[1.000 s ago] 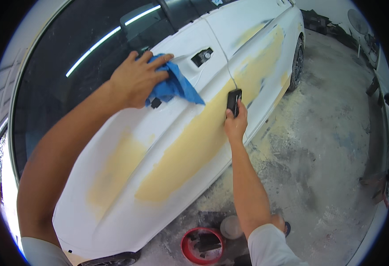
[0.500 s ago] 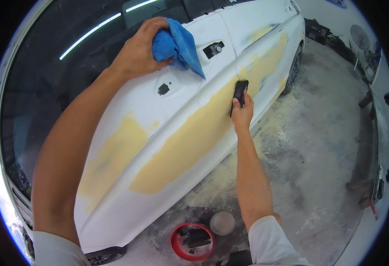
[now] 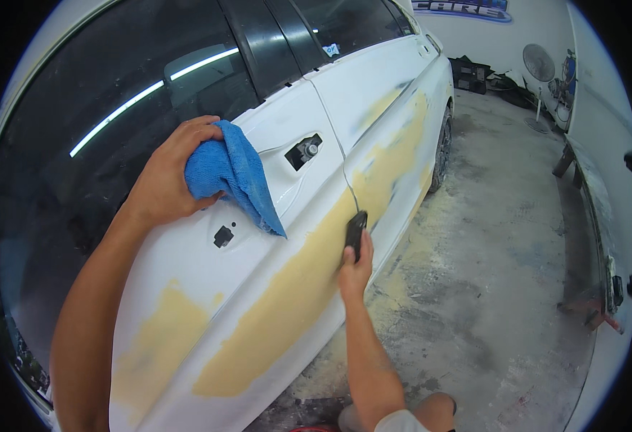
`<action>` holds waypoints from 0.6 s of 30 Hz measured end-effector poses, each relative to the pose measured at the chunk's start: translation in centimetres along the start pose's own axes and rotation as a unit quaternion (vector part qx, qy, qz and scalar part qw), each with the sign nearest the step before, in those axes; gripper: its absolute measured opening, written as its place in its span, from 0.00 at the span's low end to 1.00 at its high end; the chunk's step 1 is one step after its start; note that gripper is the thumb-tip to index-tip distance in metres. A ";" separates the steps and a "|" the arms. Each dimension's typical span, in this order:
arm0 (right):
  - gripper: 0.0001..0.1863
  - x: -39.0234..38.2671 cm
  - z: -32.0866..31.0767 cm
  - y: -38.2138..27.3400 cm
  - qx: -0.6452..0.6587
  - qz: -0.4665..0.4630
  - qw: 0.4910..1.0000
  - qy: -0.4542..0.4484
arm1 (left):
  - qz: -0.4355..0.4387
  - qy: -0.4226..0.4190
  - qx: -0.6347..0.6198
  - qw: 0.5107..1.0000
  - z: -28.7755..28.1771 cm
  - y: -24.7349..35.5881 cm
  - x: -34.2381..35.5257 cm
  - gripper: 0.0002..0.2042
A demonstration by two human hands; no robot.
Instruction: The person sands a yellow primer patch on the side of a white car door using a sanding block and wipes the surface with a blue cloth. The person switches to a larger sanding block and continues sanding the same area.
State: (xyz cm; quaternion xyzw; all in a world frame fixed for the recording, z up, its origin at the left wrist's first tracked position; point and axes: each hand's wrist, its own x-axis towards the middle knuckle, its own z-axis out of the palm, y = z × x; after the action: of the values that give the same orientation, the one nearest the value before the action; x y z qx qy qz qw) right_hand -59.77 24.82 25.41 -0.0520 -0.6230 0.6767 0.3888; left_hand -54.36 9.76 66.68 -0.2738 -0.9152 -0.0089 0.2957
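Observation:
Bunched in my left hand (image 3: 172, 173) is a blue cloth (image 3: 229, 176), its loose corner hanging over the white car door (image 3: 276, 201) below the window. My right hand (image 3: 355, 270) grips a black sanding block (image 3: 357, 232), whose broad face lies against the lower door. There, a long yellow filler patch (image 3: 280, 309) runs under the block and across the door seam. A second yellow patch (image 3: 161, 327) covers part of the door at the lower left. The block hides the surface beneath it.
Above the cloth are a dark car window (image 3: 121, 79) and an open door-handle recess (image 3: 303, 151). The dusty concrete floor (image 3: 489, 288) lies to the right. Farther off stand a fan (image 3: 539, 65) and black parts (image 3: 471, 75). A red rim (image 3: 312, 429) barely shows at the bottom.
The view has tilted up, so the car sits lower in the picture and more of the far wall shows. Both hands keep their hold, the block staying near the door seam.

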 end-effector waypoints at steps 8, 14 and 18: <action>0.29 -27.6 -0.4 -14.0 0.059 -0.068 0.992 -0.084 | 0.071 0.019 -0.006 0.997 0.1 -1.0 -0.1 0.41; 0.27 -10.0 -2.8 -3.0 -0.028 -0.042 0.997 -0.054 | 0.097 0.049 0.064 0.992 1.2 -2.4 -0.6 0.39; 0.29 2.3 -3.3 2.3 -0.006 0.000 0.998 -0.056 | 0.092 0.039 0.083 0.991 1.0 -2.3 -0.6 0.42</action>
State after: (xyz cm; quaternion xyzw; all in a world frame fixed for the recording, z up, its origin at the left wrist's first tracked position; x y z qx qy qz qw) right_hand -60.60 29.00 23.64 -0.0163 -0.6475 0.6750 0.3534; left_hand -55.69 7.69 65.89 -0.3308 -0.8715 0.0842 0.3521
